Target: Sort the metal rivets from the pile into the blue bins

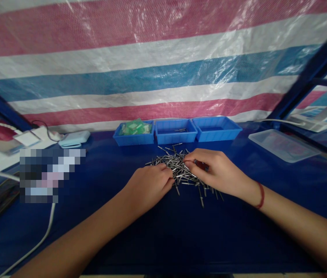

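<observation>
A loose heap of silvery pop rivets [180,168] lies on the dark blue table between my two hands. My left hand [151,183] rests at the heap's left side, back of the hand up and fingers curled in. Whatever those fingers hold is hidden. From the right, my right hand [214,168] reaches into the heap, thumb and forefinger pinched together at a rivet among the others. Its remaining fingers are bent underneath. Behind the heap, the middle blue bin [176,138] has a few rivets in it.
The left blue bin [134,140] holds green plastic packets [136,126]. The right blue bin [218,135] stands beside the middle one. A translucent lid [282,146] lies at right. A light blue case [74,139] and a white cable [49,227] are at left. Striped sheeting [151,81] hangs behind.
</observation>
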Demonstrator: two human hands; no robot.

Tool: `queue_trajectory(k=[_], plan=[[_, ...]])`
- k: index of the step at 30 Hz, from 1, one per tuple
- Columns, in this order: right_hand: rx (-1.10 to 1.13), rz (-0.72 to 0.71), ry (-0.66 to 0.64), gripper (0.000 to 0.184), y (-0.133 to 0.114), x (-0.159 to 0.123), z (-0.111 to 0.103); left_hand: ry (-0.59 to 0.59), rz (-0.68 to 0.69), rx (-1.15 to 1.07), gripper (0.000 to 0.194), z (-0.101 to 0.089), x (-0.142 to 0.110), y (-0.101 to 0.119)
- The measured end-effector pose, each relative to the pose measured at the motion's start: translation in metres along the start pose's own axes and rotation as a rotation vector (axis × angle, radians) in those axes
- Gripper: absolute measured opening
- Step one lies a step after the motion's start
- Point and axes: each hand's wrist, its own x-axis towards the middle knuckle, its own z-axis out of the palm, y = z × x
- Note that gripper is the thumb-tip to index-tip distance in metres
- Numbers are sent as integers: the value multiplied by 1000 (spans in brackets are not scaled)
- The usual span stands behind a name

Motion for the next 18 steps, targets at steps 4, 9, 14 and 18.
queue_trajectory(k=[4, 9, 14, 18], plan=[[12, -3, -11, 16, -1, 0, 0, 7, 18, -21, 21, 1, -1, 1], [27, -19, 9, 16, -2, -1, 0, 19, 27, 42, 23, 1, 1, 4], [34, -46, 12, 15, -4, -2, 1, 37, 7, 156, 24, 3, 1, 5], [39, -69, 4, 16, -6, -2, 0, 32, -14, 143, 24, 3, 0, 2]])
